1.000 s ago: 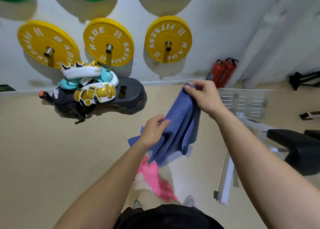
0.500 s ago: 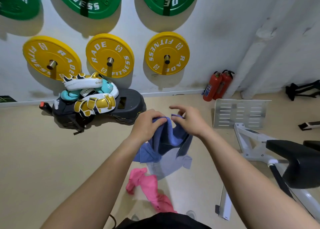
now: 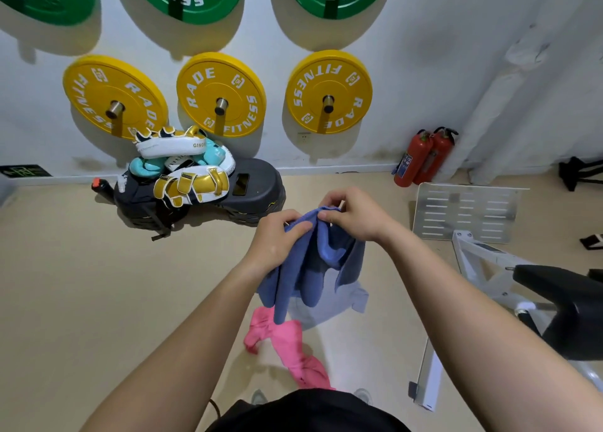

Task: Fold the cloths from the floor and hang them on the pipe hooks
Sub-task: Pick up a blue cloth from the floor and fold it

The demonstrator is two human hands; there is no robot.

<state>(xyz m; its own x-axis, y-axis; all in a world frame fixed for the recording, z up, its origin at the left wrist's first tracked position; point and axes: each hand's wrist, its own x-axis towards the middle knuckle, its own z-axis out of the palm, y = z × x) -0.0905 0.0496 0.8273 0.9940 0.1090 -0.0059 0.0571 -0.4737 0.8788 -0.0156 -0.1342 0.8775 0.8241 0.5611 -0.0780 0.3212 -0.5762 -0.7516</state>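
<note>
Blue cloth (image 3: pixel 313 262): top edge pinched by left hand (image 3: pixel 277 239) and right hand (image 3: pixel 354 216), close together; length hangs floorward.

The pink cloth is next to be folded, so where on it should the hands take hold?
Probably the upper end of the pink cloth, from above. It lies twisted in a long strip on the floor, and that end sits clear beside the hanging blue cloth; the lower end runs under the person's body.

Bright, even indoor light, soft shadows under the wall plates (image 3: pixel 329 92), edges bowed by wide-angle distortion.
</note>
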